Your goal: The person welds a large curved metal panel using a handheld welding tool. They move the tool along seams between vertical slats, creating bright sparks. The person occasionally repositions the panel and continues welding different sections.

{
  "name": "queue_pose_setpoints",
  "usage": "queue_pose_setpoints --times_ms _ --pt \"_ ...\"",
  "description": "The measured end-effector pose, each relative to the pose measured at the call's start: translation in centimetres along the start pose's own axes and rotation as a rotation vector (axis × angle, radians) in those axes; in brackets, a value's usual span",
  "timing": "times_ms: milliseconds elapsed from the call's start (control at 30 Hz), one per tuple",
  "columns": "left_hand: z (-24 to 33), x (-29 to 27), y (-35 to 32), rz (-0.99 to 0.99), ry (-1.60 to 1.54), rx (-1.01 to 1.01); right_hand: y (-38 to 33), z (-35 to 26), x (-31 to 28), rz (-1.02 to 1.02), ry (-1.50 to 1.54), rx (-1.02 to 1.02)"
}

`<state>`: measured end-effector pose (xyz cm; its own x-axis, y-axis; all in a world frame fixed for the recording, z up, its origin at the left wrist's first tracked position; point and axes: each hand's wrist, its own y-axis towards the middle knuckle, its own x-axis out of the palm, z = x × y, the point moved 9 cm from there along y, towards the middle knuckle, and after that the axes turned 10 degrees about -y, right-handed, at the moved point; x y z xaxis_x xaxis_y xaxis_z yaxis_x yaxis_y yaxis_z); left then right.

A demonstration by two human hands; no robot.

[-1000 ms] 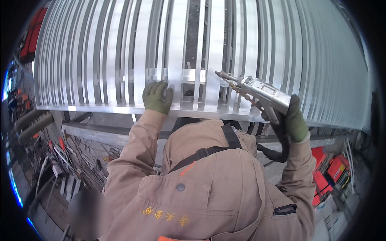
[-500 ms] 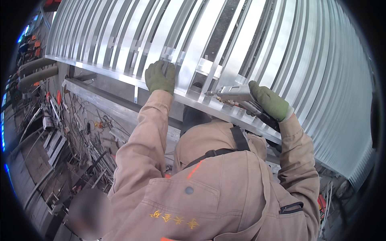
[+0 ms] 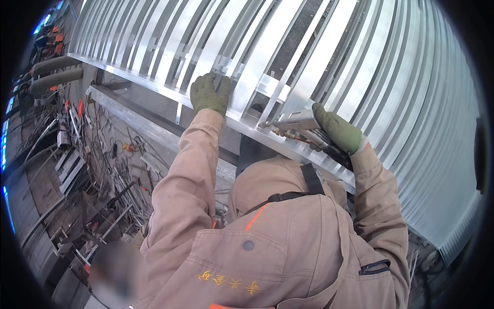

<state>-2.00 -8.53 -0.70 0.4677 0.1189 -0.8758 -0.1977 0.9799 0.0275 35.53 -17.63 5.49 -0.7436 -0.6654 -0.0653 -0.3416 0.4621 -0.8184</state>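
Far left: two thick pipes (image 3: 56,78), then loose metal scrap (image 3: 72,172) on the floor below a long beam (image 3: 135,122). Edge rail (image 3: 128,76) starts there and slants down to the right, silvery slats (image 3: 154,51) butting up to it in a row

Left hand (image 3: 210,94), green glove: on the slats just above the rail, fingers bent, thumb apart; can't tell if it's gripping or only pressing

Mid: short crosspiece (image 3: 272,86) shows in a gap between slats. Pistol-shaped metal tool (image 3: 297,122) lies over the rail, tip at a slat's foot; no spark or glow, contact can't be told

Right hand (image 3: 337,129), green glove: fingers wrapped round the tool's grip

Status: slats laid in place both sides of the tip; which ends are fixed and which remain, too small to tell
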Motion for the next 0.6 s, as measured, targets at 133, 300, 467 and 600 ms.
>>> queue_pose_setpoints --times_ms 133,300,467,600 --pt "-0.1 0.1 0.2 -0.030 -0.003 -0.008 0.4 0.3 -0.2 0.021 -0.018 -0.003" --pt "0.5 -0.2 0.1 -0.001 0.020 -0.002 1.1 0.5 -0.4 -0.012 -0.037 -0.039" --pt "3.6 -0.8 1.2 -0.134 0.044 -0.018 1.7 1.6 -0.9 0.063 -0.083 -0.138" --pt "0.3 0.6 -0.1 0.063 0.082 0.236 2.2 1.6 -0.8 0.072 -0.240 -0.083"
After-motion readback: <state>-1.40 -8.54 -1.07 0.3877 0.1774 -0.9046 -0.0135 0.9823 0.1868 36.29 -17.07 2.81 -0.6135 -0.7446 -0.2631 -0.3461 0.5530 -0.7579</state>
